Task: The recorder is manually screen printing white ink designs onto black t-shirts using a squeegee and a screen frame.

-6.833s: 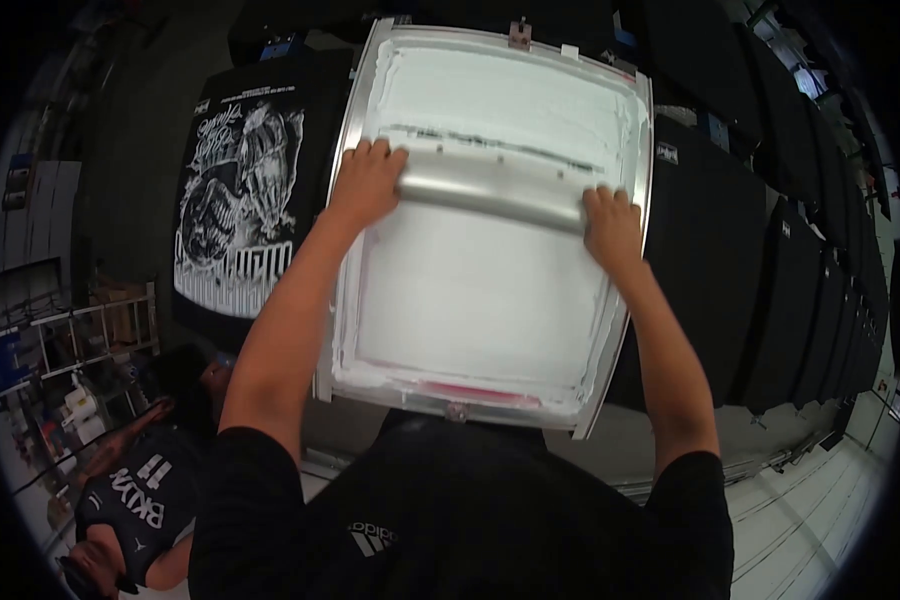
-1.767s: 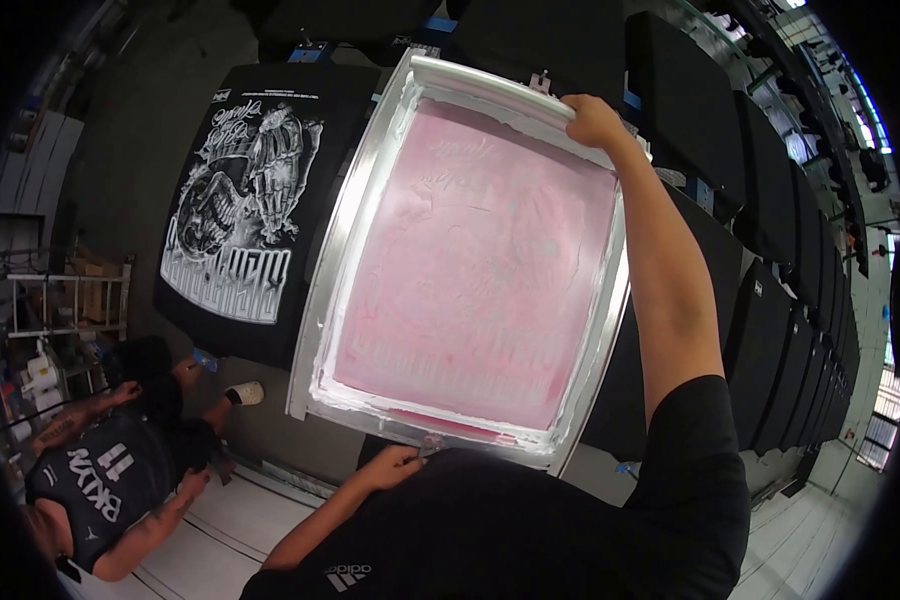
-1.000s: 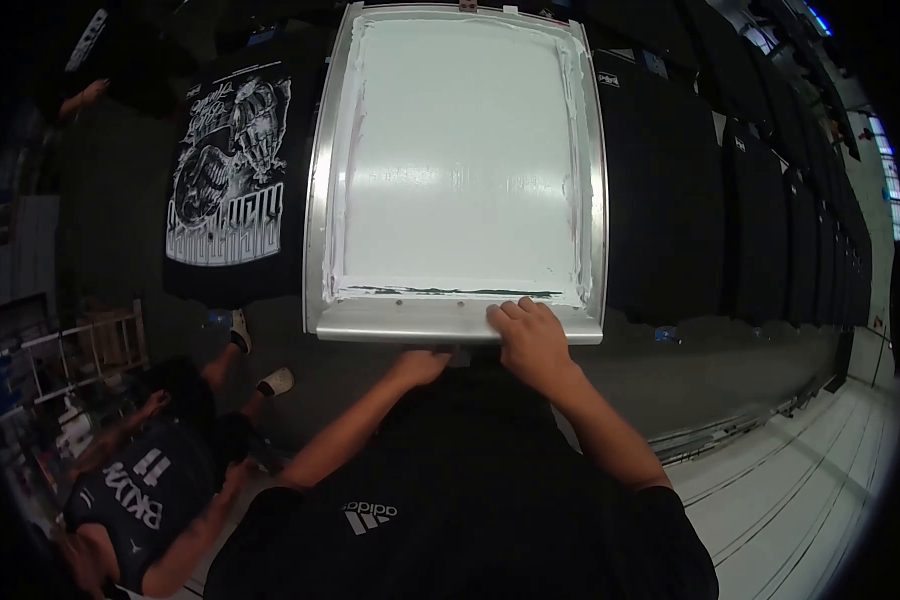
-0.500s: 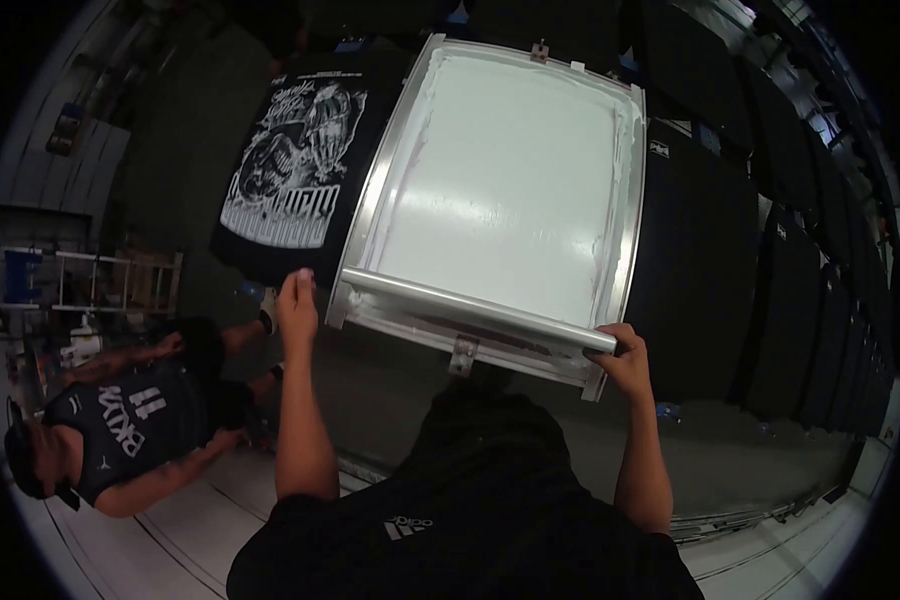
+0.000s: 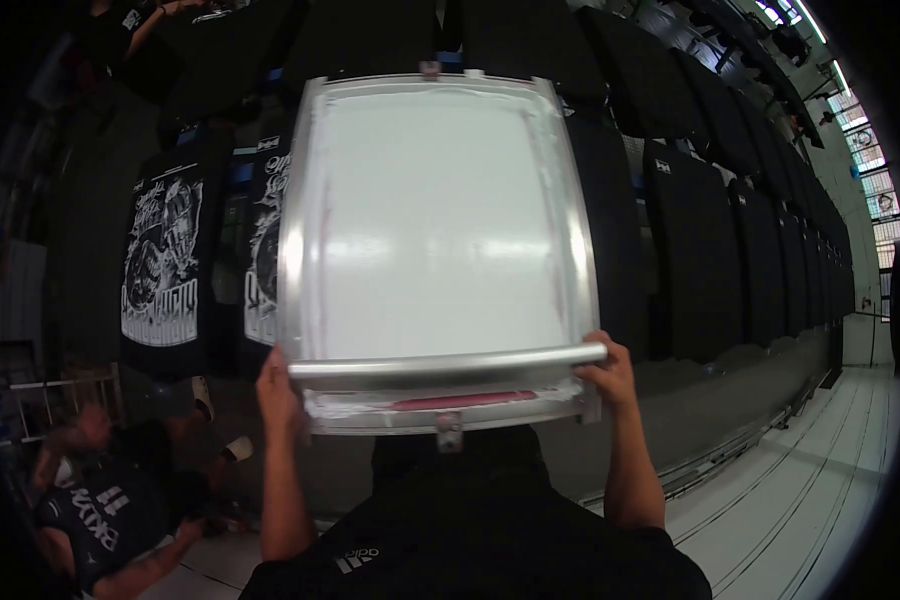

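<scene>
A screen-printing frame [image 5: 288, 250] with a metal rim lies before me, its mesh [image 5: 430, 220] coated with white ink. A long metal squeegee [image 5: 450, 366] spans its near end. My left hand [image 5: 278, 385] is closed at the squeegee's left end, its fingers partly hidden by the frame edge. At the opposite end, my right hand [image 5: 610, 372] grips the bar with thumb below and fingers over the top. Behind the bar, on the near strip of the frame, a reddish streak [image 5: 465, 401] shows among white smears. A metal clamp [image 5: 450, 430] sits at the near rim.
Black shirts with white prints [image 5: 162, 262] lie on boards at the left. Plain black shirts on boards [image 5: 695, 250] run in a row to the right. A person in a dark sleeveless top [image 5: 110, 520] is at lower left; another person's arm [image 5: 150, 28] shows at upper left.
My left hand has come onto the squeegee's left end. The view has turned, so the frame now appears straighter and further left. The person at lower left has shifted their arms.
</scene>
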`<state>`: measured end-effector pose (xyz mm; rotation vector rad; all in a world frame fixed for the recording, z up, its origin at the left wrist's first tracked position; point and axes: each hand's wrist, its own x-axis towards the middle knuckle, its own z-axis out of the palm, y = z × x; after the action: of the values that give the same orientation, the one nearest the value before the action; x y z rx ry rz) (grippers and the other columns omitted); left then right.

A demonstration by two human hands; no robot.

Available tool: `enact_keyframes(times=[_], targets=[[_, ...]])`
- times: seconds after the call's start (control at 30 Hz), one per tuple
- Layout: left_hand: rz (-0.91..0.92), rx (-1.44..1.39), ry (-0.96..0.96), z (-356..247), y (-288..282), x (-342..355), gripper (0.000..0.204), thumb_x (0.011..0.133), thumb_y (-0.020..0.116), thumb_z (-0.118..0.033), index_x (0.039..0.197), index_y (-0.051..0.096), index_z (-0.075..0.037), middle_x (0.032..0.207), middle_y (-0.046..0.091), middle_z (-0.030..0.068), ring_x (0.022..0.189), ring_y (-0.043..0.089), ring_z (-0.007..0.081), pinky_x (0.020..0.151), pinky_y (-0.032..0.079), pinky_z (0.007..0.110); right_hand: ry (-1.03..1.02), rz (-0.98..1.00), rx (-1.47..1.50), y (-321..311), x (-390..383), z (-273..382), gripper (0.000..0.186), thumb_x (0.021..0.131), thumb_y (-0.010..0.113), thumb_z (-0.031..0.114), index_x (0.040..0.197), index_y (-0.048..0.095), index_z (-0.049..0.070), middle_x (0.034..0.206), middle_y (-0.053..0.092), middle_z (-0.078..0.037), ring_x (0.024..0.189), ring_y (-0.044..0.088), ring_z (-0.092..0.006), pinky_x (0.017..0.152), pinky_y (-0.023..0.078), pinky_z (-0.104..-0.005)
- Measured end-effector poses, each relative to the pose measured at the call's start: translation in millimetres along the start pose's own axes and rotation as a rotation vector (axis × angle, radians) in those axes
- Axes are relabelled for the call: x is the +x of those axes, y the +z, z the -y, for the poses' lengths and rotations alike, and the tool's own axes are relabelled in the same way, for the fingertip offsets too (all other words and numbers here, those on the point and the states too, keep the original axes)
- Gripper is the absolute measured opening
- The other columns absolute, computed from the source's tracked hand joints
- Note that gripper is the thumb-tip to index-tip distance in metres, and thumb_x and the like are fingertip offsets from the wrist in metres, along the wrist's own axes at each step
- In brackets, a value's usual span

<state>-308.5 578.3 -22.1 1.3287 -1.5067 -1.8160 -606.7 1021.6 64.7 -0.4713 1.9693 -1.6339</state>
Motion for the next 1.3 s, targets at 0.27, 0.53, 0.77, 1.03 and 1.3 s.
enact_keyframes(times=[0.27,0.53,0.77,1.03,1.3], targets=[[0.088,0.199,0.132,37,217,-100,0.052,0.106,0.043,-0.037,0.131,0.056,0.007,0.126,0.064,0.0173,0.119,0.058,0.0208,0.104,0.041,0.031,0.04,-0.18,0.055,-223,-48,-22,0.027,0.06,0.077,0.006,0.083,0.065,0.0,0.091,0.053,-0.003,0.085,0.053,-0.013,0.079,0.042,-0.0276],[0.026,0.173,0.103,53,265,-130,0.05,0.106,0.045,-0.035,0.13,0.057,0.007,0.123,0.065,0.0153,0.115,0.059,0.0183,0.101,0.043,0.029,0.128,-0.083,0.103,-287,-37,-55,0.025,0.064,0.076,0.001,0.086,0.066,-0.002,0.093,0.055,-0.004,0.086,0.055,-0.0135,0.078,0.046,-0.0278],[-0.022,0.334,0.089,54,268,-116,0.047,0.105,0.047,-0.035,0.131,0.058,0.003,0.127,0.064,0.0144,0.116,0.058,0.0191,0.102,0.042,0.031,0.15,-0.048,0.088,-301,-17,-68,0.028,0.068,0.076,0.004,0.094,0.068,0.001,0.092,0.061,-0.002,0.088,0.06,-0.0122,0.076,0.05,-0.0273],[0.047,0.149,0.046,36,291,-120,0.048,0.104,0.049,-0.038,0.133,0.057,-0.001,0.123,0.065,0.0098,0.114,0.056,0.0144,0.101,0.041,0.027,0.14,-0.066,0.125,-296,-17,-79,0.028,0.074,0.076,0.003,0.101,0.068,0.0,0.091,0.066,-0.002,0.088,0.06,-0.0113,0.083,0.048,-0.0283],[0.052,0.171,0.135,54,291,-126,0.046,0.104,0.05,-0.038,0.13,0.059,0.0,0.119,0.066,0.0082,0.111,0.057,0.0131,0.099,0.042,0.026,0.148,-0.068,0.153,-297,-24,-89,0.027,0.074,0.076,0.0,0.101,0.07,0.001,0.093,0.068,-0.002,0.089,0.06,-0.0116,0.085,0.047,-0.0275]])
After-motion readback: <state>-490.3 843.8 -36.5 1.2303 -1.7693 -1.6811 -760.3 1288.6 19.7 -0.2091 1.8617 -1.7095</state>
